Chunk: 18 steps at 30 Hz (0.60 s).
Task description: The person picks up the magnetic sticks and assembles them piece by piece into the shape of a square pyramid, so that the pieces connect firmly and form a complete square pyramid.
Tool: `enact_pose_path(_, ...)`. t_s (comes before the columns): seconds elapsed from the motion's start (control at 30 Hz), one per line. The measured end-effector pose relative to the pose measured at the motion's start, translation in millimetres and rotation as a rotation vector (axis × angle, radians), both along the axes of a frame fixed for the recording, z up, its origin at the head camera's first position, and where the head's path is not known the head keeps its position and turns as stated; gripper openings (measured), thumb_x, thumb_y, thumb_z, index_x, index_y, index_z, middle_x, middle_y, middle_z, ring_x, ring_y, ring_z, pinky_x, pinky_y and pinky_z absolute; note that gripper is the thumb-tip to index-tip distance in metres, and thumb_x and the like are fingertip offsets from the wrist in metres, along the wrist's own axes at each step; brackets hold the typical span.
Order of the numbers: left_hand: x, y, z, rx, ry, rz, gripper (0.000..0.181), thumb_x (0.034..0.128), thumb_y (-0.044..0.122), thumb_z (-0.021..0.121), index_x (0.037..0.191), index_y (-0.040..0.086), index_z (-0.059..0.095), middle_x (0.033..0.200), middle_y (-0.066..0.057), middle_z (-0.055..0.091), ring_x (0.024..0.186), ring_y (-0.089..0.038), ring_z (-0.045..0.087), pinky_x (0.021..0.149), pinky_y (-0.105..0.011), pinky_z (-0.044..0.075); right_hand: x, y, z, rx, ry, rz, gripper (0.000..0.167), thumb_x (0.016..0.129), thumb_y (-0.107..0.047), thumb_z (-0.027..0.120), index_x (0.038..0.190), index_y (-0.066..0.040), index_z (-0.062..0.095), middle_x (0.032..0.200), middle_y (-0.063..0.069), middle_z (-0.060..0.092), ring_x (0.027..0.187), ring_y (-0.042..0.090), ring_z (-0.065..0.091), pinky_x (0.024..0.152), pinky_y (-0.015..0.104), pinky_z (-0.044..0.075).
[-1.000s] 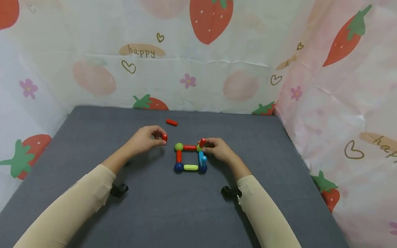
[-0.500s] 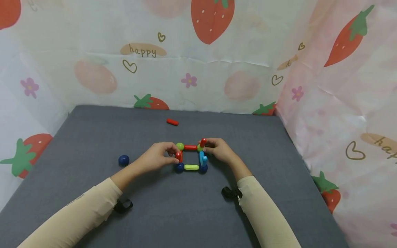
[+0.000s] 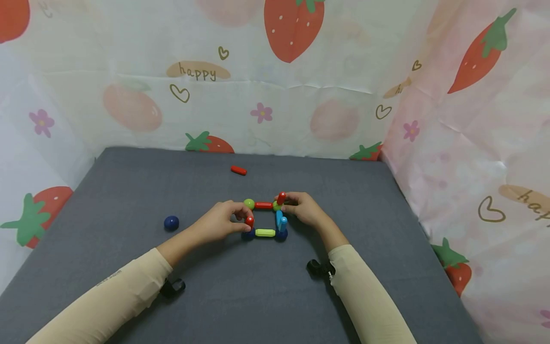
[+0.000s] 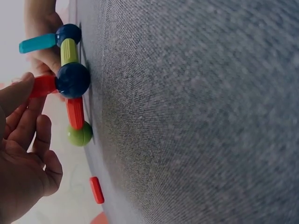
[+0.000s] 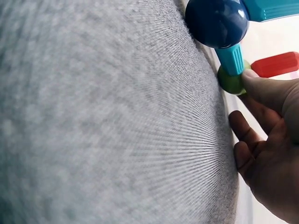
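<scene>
Four-sided and flat on the table, a frame of magnetic rods and balls lies between the hands. My left hand (image 3: 221,221) pinches a red rod (image 4: 44,86) by its upper end; the rod stands upright on the near-left dark blue ball (image 4: 73,80). My right hand (image 3: 304,209) holds the far-right green ball (image 5: 229,81) between thumb and fingers. From that ball rises another red rod (image 3: 281,198). An upright blue rod (image 3: 283,223) stands on the near-right dark blue ball (image 5: 217,22). A yellow-green rod (image 3: 265,233) joins the two near balls. Left fingers hide the frame's left side in the head view.
A loose dark blue ball (image 3: 171,223) lies left of the left forearm. Behind the frame a loose red rod (image 3: 238,170) rests on the grey tabletop (image 3: 266,296). Strawberry-printed cloth (image 3: 266,86) hangs along the back and sides.
My left hand has carried its red rod right and toward the near side, onto the near-left blue ball. The loose blue ball has come into sight. The right hand keeps its place.
</scene>
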State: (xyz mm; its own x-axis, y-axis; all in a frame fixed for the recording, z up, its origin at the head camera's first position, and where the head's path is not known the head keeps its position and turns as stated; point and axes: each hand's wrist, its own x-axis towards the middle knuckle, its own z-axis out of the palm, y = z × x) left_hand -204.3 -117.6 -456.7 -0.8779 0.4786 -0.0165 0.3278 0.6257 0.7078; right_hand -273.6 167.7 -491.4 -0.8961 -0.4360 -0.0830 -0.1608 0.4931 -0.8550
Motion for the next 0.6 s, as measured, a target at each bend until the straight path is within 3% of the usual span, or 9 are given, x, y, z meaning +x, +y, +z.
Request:
enact_pose_path(0.33,-2.7,-4.6,0.3,-0.022,-0.056,-0.05,0.027,0.0873,0.027,0.084,0.111,0.027,0.071,0.106,0.007,0.067,0.104,-0.016,0.06,0.093,-0.042,0.052,1.7,0,1.1,0.01,0.007,0.006,0.032,0.099,-0.012,0.068,0.131,-0.018,0.071,0.131,0.004,0.07,0.121,0.023,0.063,0.105,0.045,0.049)
enact_pose_path(0.6,-18.0,-12.2,2.4,-0.058,-0.077,-0.086,0.029,0.0904,0.019,0.081,0.117,0.027,0.072,0.114,0.006,0.068,0.111,-0.02,0.059,0.096,-0.043,0.052,1.4,0,2.0,0.016,0.01,-0.002,0.032,0.1,-0.013,0.068,0.131,-0.019,0.071,0.129,0.003,0.07,0.119,0.022,0.063,0.104,0.044,0.049)
